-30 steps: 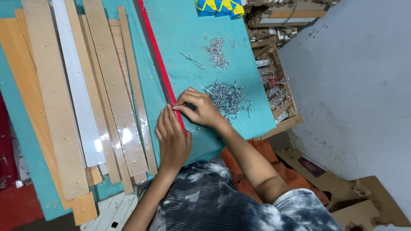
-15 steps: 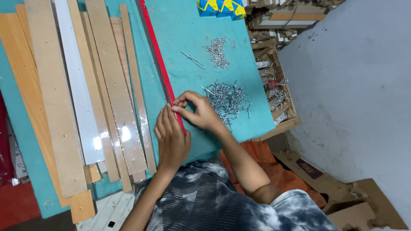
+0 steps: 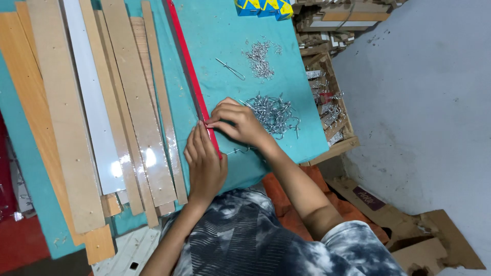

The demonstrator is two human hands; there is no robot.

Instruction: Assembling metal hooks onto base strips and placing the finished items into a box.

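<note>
My left hand (image 3: 204, 161) lies flat, pressing the red strip (image 3: 190, 71) onto the teal table (image 3: 225, 30). My right hand (image 3: 236, 121) pinches at the strip, beside a pile of metal hooks (image 3: 273, 111).

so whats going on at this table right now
A person sits at a teal table with both hands on a long red strip. The left hand lies flat on its near end, while the right hand pinches at it just above. A pile of small metal hooks lies beside the right hand, and wooden slats lie to the left.
</note>
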